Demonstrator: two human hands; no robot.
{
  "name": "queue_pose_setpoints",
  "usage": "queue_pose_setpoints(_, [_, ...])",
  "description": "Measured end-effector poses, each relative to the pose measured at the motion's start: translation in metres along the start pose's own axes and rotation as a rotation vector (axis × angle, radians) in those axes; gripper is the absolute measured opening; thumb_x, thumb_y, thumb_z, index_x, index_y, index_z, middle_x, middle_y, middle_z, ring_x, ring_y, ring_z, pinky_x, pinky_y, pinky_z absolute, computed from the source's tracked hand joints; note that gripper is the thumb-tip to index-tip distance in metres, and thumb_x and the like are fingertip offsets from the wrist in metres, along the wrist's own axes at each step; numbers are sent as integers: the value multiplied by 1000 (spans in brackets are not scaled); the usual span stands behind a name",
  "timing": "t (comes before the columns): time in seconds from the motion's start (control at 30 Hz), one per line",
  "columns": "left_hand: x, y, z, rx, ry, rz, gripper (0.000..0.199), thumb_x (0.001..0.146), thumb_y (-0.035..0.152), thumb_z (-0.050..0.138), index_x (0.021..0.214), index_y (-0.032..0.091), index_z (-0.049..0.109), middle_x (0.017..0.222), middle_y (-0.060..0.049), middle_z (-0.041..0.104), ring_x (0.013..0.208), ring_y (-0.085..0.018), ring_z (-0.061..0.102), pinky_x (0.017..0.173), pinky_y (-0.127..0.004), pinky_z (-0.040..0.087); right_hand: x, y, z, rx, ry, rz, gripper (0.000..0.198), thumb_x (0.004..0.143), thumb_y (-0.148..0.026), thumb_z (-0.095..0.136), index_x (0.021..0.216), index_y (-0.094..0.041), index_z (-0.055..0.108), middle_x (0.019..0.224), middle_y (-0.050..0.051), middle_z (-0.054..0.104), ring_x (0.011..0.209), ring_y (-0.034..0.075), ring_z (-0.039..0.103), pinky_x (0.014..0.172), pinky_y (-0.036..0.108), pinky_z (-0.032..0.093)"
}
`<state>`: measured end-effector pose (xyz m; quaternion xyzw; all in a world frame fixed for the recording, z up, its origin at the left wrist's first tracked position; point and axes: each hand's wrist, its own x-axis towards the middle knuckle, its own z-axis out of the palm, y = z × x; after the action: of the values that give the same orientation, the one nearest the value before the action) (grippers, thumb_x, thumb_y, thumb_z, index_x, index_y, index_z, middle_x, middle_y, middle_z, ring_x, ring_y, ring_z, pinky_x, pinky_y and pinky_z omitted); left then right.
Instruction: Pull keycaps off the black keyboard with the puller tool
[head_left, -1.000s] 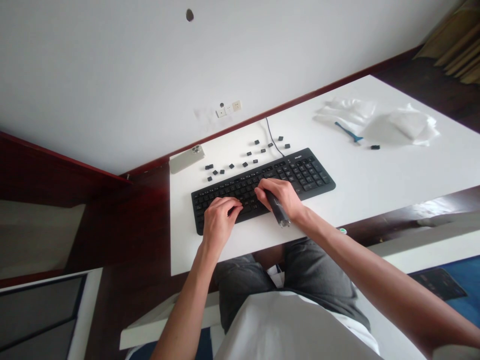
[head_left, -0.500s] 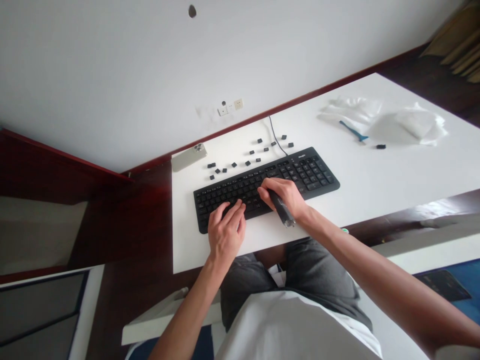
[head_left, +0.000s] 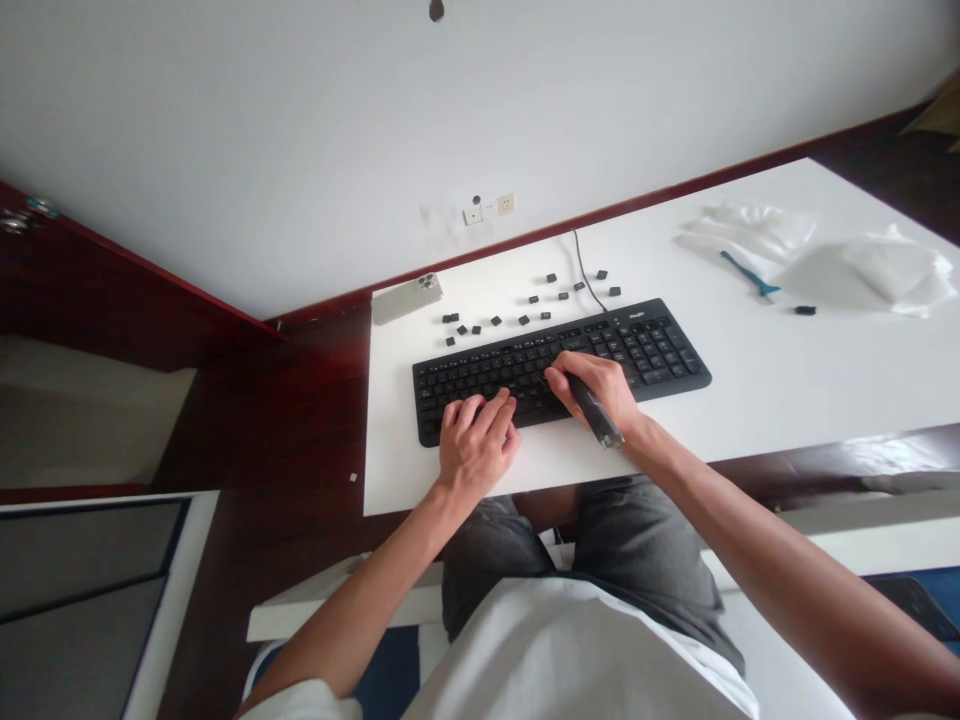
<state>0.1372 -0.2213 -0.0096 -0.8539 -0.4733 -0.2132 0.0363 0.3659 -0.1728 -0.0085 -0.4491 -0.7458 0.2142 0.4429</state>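
Right hand (head_left: 610, 386) partly hides dark tool (head_left: 595, 412); left hand (head_left: 474, 445) partly covers keyboard (head_left: 525, 362).

A furnished room in a home or a small office was seen; which could not be told. A white table (head_left: 757, 400) was set against a pale wall (head_left: 637, 90), fitted with sockets (head_left: 506, 204) behind the table and trimmed with a dark red skirting board (head_left: 330, 305). Left of the table, a dark red door (head_left: 135, 300) was seen; on the table, a keyboard (head_left: 652, 352) and a phone (head_left: 401, 300) were laid.
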Motion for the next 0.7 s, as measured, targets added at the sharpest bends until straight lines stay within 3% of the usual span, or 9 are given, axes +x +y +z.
queue_pose_setpoints(0.57, [4, -4, 4, -29, -16, 6, 34, 95, 10, 60, 123, 23, 74, 131, -8, 77, 103, -28, 69, 95, -52, 48, -1, 1, 2, -23, -1, -20, 30, 104, -38, 54, 77, -25, 53, 68, 0, 56, 60, 17, 52, 62, 33, 42])
queue_pose_setpoints(0.7, [9, -3, 4, -29, -23, -3, 25, 94, 14, 61, 114, 21, 74, 116, -10, 79, 103, -30, 67, 93, -50, 48, -1, 3, 2, -34, 14, -29, 31, 106, -39, 52, 78, -24, 53, 69, 0, 57, 61, 17, 53, 63, 33, 43])
